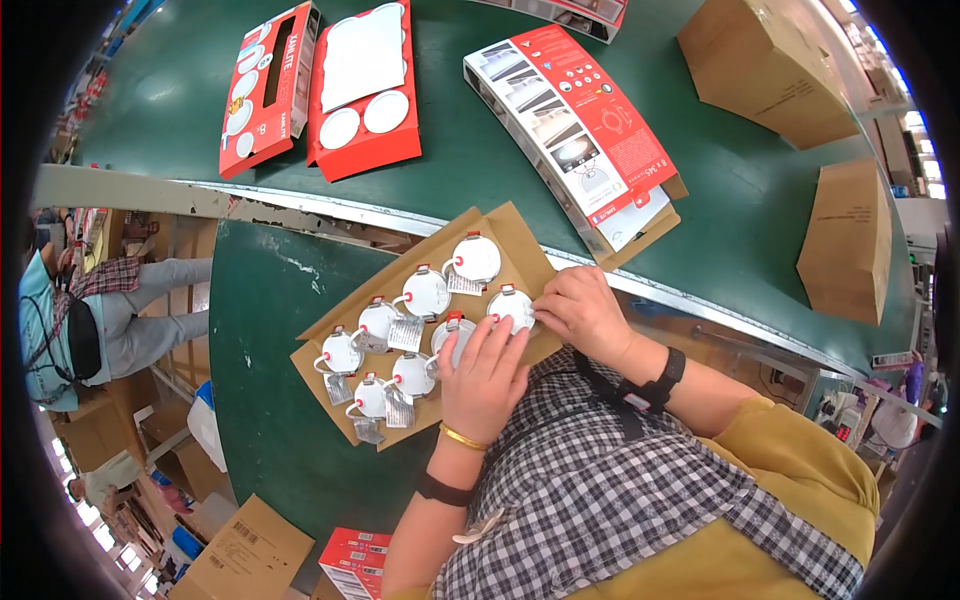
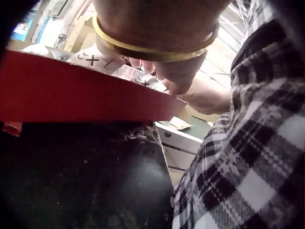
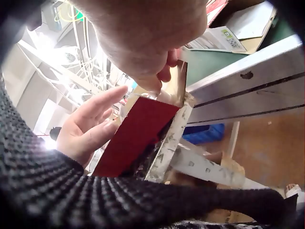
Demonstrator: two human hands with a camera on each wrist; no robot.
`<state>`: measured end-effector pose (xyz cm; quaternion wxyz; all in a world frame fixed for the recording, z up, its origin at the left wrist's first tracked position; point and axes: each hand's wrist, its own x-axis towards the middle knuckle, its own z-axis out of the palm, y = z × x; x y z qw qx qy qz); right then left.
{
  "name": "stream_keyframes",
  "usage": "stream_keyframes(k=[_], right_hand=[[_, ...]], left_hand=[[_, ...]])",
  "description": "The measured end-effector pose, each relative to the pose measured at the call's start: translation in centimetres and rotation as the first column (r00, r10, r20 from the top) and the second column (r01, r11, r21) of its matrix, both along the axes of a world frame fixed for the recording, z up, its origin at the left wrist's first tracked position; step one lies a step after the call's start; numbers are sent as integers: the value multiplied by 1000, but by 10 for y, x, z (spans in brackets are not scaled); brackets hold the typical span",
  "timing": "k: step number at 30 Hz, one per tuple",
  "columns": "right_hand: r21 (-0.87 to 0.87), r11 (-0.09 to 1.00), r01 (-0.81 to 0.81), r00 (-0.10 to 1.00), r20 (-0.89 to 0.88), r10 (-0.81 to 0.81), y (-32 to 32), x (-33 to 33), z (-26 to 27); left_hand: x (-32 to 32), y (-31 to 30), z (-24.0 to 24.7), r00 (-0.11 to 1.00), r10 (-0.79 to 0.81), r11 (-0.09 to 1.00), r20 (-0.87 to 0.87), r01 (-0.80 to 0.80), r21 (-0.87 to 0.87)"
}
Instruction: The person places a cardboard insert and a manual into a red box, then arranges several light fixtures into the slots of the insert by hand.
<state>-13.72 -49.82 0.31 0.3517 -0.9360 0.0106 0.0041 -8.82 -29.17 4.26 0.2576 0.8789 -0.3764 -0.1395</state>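
An open cardboard tray (image 1: pixel 325 375) with red outer sides holds several round white downlights (image 1: pixel 427 292) in two rows, each with a short white cable and clear bags or labels. My left hand (image 1: pixel 485 375), gold bangle at the wrist, lies with extended fingers over the near row, partly covering a downlight. At the tray's right end my right hand (image 1: pixel 588 315) curls its fingers and pinches the edge of the end downlight (image 1: pixel 511 310). In the right wrist view its fingertips meet at something white above the red side (image 3: pixel 136 136).
Beyond a metal rail (image 1: pixel 690 318), the green bench carries a red-and-white printed box (image 1: pixel 575 130), an opened red box (image 1: pixel 365 155), another upright red box (image 1: pixel 262 95) and brown cartons (image 1: pixel 765 70). Another person (image 1: pixel 125 310) stands at left. A carton (image 1: pixel 245 550) sits at lower left.
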Motion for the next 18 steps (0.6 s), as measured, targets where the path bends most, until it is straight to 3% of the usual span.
stream_keyframes(k=[7, 18], right_hand=[[-64, 998, -15, 999, 35, 18, 1, 2, 5], [-105, 994, -35, 996, 75, 43, -1, -3, 1]], left_hand=[[8, -9, -9, 997, -66, 997, -39, 68, 41], [0, -11, -19, 1000, -29, 999, 2, 29, 29]])
